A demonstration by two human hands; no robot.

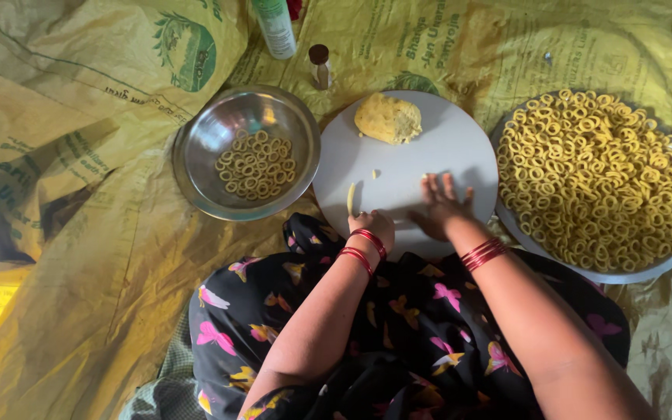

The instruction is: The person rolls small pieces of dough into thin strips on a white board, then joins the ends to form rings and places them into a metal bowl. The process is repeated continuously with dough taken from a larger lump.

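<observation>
— What are the hands doing from where you stand?

— The left hand is curled, its fingertips pinching the lower end of a thin strip of yellow dough; the strip stands up from the fingers over the near left edge of the round white board; red bangles sit at that wrist.

— And the other one?

— The right hand lies flat on the board, palm down, fingers spread and pointing away from the person; it holds nothing that I can see; more red bangles on that wrist too.

— Where is the rest of the dough?

— A lump of yellow dough rests at the far side of the board, well apart from both hands; a tiny crumb lies between it and the strip.

— What else is around?

— A steel bowl to the left of the board, with a small heap of dough rings in its bottom; a wide steel plate to the right, just beside the board, piled full of the same rings; a small brown-capped bottle and a taller white and green bottle beyond; all of it on yellow printed sacking spread over the floor.
</observation>
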